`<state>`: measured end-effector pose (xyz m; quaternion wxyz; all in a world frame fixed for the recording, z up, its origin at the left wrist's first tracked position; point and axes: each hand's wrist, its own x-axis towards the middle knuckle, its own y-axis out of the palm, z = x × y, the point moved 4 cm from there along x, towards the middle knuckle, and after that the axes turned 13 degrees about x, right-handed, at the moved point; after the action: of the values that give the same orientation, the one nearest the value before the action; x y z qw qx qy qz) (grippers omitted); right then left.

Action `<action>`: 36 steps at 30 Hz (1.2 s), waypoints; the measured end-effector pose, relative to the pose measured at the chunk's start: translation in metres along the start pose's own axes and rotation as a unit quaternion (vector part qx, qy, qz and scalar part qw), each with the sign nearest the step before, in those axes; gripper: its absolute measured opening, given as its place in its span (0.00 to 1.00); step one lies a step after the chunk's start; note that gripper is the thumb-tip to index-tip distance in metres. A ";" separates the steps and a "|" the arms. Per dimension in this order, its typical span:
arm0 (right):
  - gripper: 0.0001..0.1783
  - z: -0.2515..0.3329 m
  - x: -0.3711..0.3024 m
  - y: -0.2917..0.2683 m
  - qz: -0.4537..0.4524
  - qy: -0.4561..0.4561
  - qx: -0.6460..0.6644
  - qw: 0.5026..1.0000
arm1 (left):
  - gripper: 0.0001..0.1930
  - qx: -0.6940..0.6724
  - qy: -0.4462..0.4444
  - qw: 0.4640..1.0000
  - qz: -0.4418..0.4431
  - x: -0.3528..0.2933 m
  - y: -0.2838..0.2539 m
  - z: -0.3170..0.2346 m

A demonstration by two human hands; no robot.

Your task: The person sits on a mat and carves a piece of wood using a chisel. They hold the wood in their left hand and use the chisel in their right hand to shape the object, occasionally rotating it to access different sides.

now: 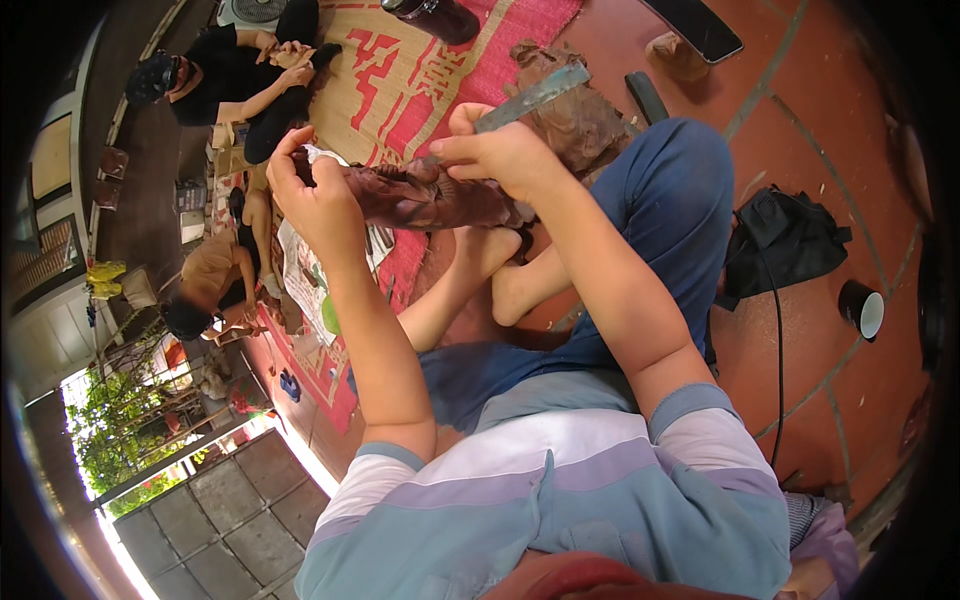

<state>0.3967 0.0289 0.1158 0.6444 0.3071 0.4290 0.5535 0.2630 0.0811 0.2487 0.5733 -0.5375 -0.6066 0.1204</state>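
Observation:
A reddish-brown carved wooden figure (430, 195) lies sideways in front of me, above my bare feet. My left hand (318, 205) is closed around its left end, thumb and fingers curled. Over the right part of the carving, my right hand (505, 160) is bent with its fingertips close to the wood. A flat grey strip (540, 95), perhaps a blade or file, runs out from under its curled index finger toward the far right. Most of the right hand's grip is hidden behind its back. Beyond the strip sits a rough brown carved lump (575, 125).
A red and straw-coloured mat (400, 75) spreads ahead, with a dark jar (435, 18) on it. On the right tiled floor are a phone (700, 28), a black bag (785, 245), a cable and a cup (861, 310). Two people (215, 80) sit at the left.

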 end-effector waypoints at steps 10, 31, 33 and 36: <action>0.17 -0.012 0.000 -0.008 0.025 -0.054 0.057 0.997 | 0.15 -0.013 -0.006 1.000 0.008 0.002 0.001 0.001; 0.19 -0.031 -0.012 0.003 -0.022 -0.258 -0.014 0.966 | 0.15 0.024 0.041 0.999 -0.025 0.000 0.001 0.001; 0.18 -0.036 -0.012 -0.008 0.008 -0.228 0.058 0.972 | 0.15 0.034 0.042 0.998 -0.029 -0.001 0.001 -0.001; 0.19 -0.036 -0.007 -0.013 0.040 -0.216 0.119 0.968 | 0.15 0.019 0.047 0.998 -0.031 0.000 0.001 0.004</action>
<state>0.3706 0.0168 0.0901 0.6581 0.5109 0.3296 0.4442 0.2606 0.0831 0.2462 0.6147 -0.5125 -0.5931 0.0885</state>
